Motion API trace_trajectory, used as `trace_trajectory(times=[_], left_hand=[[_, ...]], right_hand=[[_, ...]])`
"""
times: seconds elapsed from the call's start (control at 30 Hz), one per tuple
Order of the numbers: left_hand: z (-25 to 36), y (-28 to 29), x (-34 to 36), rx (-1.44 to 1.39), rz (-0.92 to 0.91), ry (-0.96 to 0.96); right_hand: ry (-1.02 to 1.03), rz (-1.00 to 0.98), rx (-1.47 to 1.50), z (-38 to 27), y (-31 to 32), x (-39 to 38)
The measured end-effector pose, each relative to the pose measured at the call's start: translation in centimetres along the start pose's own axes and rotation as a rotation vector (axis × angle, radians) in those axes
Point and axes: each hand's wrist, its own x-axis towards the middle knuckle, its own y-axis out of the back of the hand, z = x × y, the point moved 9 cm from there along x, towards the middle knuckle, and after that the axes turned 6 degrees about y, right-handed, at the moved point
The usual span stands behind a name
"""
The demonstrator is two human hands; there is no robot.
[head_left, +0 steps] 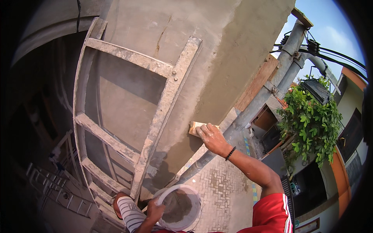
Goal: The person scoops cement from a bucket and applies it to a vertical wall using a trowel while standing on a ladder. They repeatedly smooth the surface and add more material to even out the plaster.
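Note:
My right hand [211, 138], with a dark bead bracelet at the wrist, grips a pale, flat plastering float [197, 127]. The float lies against the wall at the lower part of a dark, damp-looking plaster strip [223, 73], near the wall's right edge. Low in the view, my left hand [155, 211] is closed on the rim of a whitish bucket [199, 207]. Grey wet mortar [176, 206] sits inside the bucket. My left fingertips are partly hidden at the rim.
A mortar-stained wooden ladder [167, 91] leans on the wall to the left. Beyond the wall's right edge rise grey poles [285, 58] with black cables. A wooden board [256, 83] runs along that edge. Paving [223, 186] lies far below; a leafy plant [311, 116] hangs right.

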Motion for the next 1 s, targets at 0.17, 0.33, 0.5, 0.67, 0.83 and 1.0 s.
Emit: trace_trajectory(times=[0.17,0.33,0.5,0.67,0.83,1.0], left_hand=[[-0.8,1.4,-0.6,-0.101,0.019,-0.03],[0.4,2.6,-1.4,0.008,0.025,0.041],[1.0,1.0,-0.8,-0.102,-0.017,-0.061],[0.9,0.6,-0.8,-0.155,-0.009,-0.025],[4.4,1.4,-2.5,-0.05,0.015,-0.009],[4.8,3.5,-2.8,-0.08,0.07,-0.074]], right_hand=[[-0.157,-0.01,0.343,0.2,1.4,-0.6],[-0.338,0.443,0.19,11.9,21.1,2.3],[-0.348,0.521,-0.129,19.0,28.0,2.6],[-0.217,0.292,-0.109,11.0,16.2,3.7],[-0.158,0.048,0.143,1.7,0.7,-1.4],[-0.619,0.464,1.057,2.8,-0.7,-6.7]])
